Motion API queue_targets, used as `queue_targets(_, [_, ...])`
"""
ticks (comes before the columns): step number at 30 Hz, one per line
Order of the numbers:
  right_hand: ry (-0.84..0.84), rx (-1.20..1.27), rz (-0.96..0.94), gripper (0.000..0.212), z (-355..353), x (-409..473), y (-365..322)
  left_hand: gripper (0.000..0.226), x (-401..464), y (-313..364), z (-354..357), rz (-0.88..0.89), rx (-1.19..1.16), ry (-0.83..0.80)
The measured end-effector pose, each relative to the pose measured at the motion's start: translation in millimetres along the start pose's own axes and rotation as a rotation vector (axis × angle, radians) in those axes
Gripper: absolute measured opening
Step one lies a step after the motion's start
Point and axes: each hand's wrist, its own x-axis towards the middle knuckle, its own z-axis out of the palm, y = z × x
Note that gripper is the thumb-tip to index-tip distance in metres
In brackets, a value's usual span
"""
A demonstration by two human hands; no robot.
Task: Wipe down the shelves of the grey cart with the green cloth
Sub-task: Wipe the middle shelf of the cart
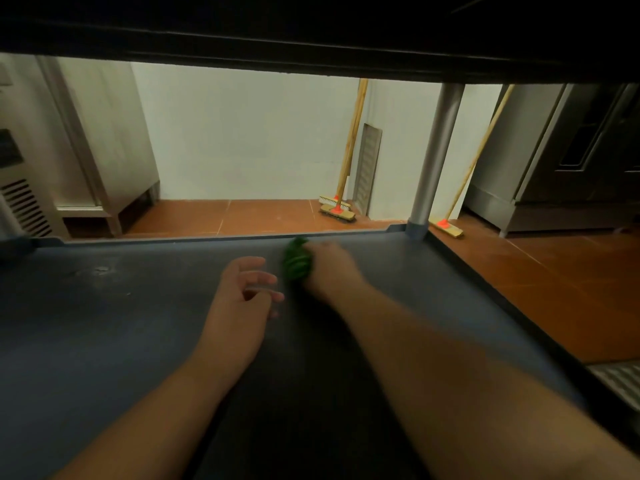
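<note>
I look in under the cart's upper shelf at a grey lower shelf [114, 313]. My right hand [329, 263] grips the bunched green cloth [295, 259] and holds it down on the shelf near the far edge, close to the right rear post. Just left of the cloth, my left hand [244, 289] hovers low over the shelf with its fingers loosely spread and nothing in it. Both forearms reach in from the front. Motion blur softens the right hand.
The dark underside of the upper shelf [311, 32] hangs close overhead. A grey post [434, 157] stands at the far right corner. Beyond are a white wall, orange floor tiles, two brooms [337, 211] and steel cabinets [554, 161] on both sides.
</note>
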Motion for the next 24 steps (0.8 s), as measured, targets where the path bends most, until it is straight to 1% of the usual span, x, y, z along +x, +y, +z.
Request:
queue_targets(1, [-0.043, 0.053, -0.117, 0.04, 9.8, -3.4, -23.8, 0.044, -0.2, -0.1, -0.5, 0.012, 0.02, 0.004])
queue_targets(2, [-0.064, 0.039, -0.207, 0.045, 16.0, -5.8, -40.8, 0.044, -0.6, -1.2, -1.5, 0.02, 0.035, 0.014])
queue_targets(3, [-0.074, 0.037, -0.249, 0.049, 21.0, -3.5, -45.7, 0.044, -1.7, -2.8, -2.0, 0.024, 0.043, 0.022])
queue_targets(4, [-0.071, 0.063, -0.23, 0.05, 19.2, -1.4, -43.7, 0.046, -3.2, -3.9, -2.6, 0.027, 0.043, 0.024])
queue_targets(5, [-0.05, 0.095, -0.186, 0.047, 15.9, 2.8, -32.4, 0.048, -4.2, -5.6, -3.5, 0.024, 0.04, 0.027])
queue_targets(6, [-0.002, 0.076, -0.136, 0.039, 10.8, 10.3, -12.3, 0.05, -5.4, -6.2, -4.9, 0.018, 0.032, 0.029])
queue_targets(7, [0.07, 0.016, -0.057, 0.028, 1.5, 17.7, 12.1, 0.051, -5.3, -6.9, -6.7, 0.009, 0.027, 0.035])
queue_targets(8, [0.145, -0.046, 0.051, 0.022, -10.8, 23.7, 39.7, 0.051, -4.9, -6.1, -8.8, 0.004, 0.026, 0.036])
queue_targets(9, [0.22, -0.083, 0.167, 0.025, -23.4, 29.8, 70.2, 0.05, -4.0, -5.8, -10.6, -0.004, 0.033, 0.04])
queue_targets(11, [0.306, -0.114, 0.37, 0.037, -51.1, 31.7, 123.3, 0.049, -3.3, -5.5, -13.0, -0.012, 0.048, 0.035])
queue_targets(13, [0.32, -0.139, 0.491, 0.039, -66.7, 30.4, 154.6, 0.05, -3.7, -4.9, -12.5, -0.009, 0.044, 0.027])
queue_targets(14, [0.317, -0.124, 0.517, 0.04, -67.3, 32.6, 157.7, 0.052, -3.8, -4.3, -11.7, -0.01, 0.036, 0.023])
queue_targets(15, [0.317, -0.1, 0.507, 0.041, -63.7, 36.7, 152.4, 0.053, -3.5, -4.0, -11.4, -0.008, 0.028, 0.024])
queue_targets(17, [0.281, -0.052, 0.411, 0.034, -51.1, 47.7, 123.0, 0.054, -1.5, -3.5, -11.1, 0.003, 0.022, 0.031])
queue_targets(19, [0.211, 0.004, 0.3, 0.022, -33.5, 57.5, 82.9, 0.053, 0.3, -4.4, -10.0, 0.003, 0.02, 0.031])
queue_targets(20, [0.167, 0.038, 0.245, 0.022, -23.9, 59.1, 59.5, 0.053, 0.2, -4.8, -8.9, -0.001, 0.02, 0.027])
queue_targets(22, [0.086, 0.076, 0.088, 0.036, -2.9, 55.4, 14.6, 0.052, -1.7, -4.0, -6.0, 0.003, 0.039, 0.007])
queue_targets(24, [0.029, 0.026, -0.071, 0.05, 10.7, 45.1, -18.5, 0.052, -4.5, -2.6, -3.4, 0.012, 0.079, -0.019])
